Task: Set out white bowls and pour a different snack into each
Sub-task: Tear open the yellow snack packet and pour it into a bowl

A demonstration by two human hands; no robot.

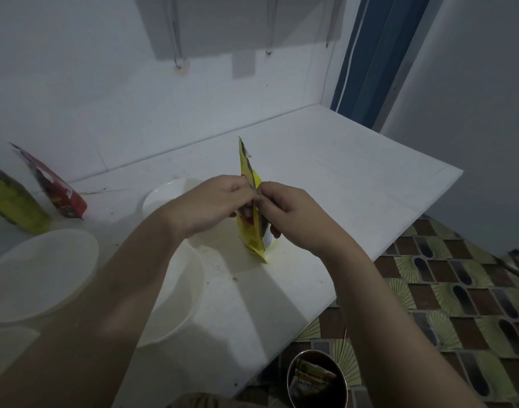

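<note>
A yellow snack packet stands upright on the white counter, seen edge-on. My left hand pinches its left side and my right hand pinches its right side, both near mid-height. Three white bowls are on the counter: one behind my left wrist, one partly under my left forearm, one at the left. I cannot see anything inside them. A red packet and a green-yellow packet lean against the wall at far left.
A metal bin holding wrappers stands on the patterned tile floor below the counter's front edge. A blue door frame rises at the back right. Hooks hang on the white wall. Another white rim shows at lower left.
</note>
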